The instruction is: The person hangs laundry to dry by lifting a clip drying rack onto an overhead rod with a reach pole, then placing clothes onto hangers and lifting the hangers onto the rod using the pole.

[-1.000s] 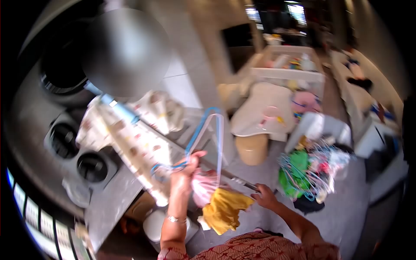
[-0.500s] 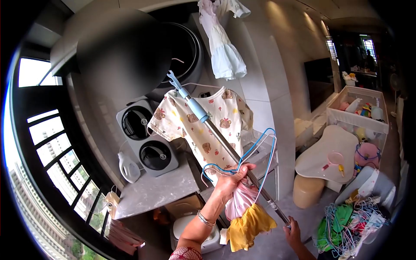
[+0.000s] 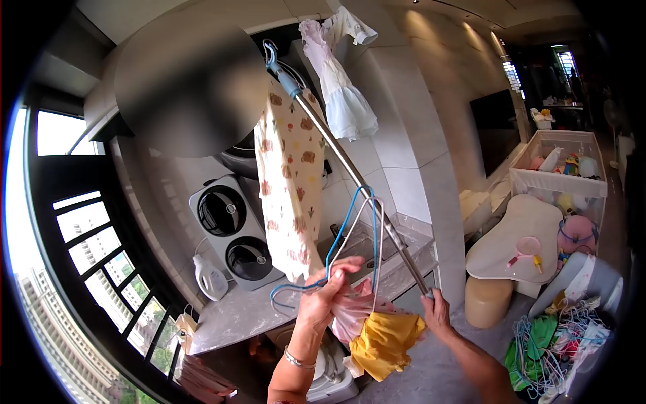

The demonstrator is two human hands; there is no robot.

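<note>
My right hand (image 3: pixel 437 311) is wrapped round the lower end of a metal clothes pole (image 3: pixel 350 165). The pole slants up to the left and ends in a blue forked hook (image 3: pixel 272 59). A cream T-shirt with bear prints (image 3: pixel 289 175) hangs at the fork by its hanger; a dark blur covers part of that area. My left hand (image 3: pixel 323 296) is closed on clothes hangers (image 3: pixel 353 215), one blue and one pale. Below that hand hang a pink garment (image 3: pixel 353 313) and a yellow garment (image 3: pixel 385 343).
A white dress (image 3: pixel 343 94) hangs above. Two small drum machines (image 3: pixel 232 225) and a detergent bottle (image 3: pixel 210 277) stand on the grey counter (image 3: pixel 232 323). Windows line the left. A tub of tangled hangers and clothes (image 3: pixel 558 343), a low table (image 3: pixel 505 236) and a playpen (image 3: pixel 558 168) are right.
The pole's fork has risen with the T-shirt, which has turned more edge-on. My right hand has moved up and left. My left hand has shifted left and down with the hangers, off the pole.
</note>
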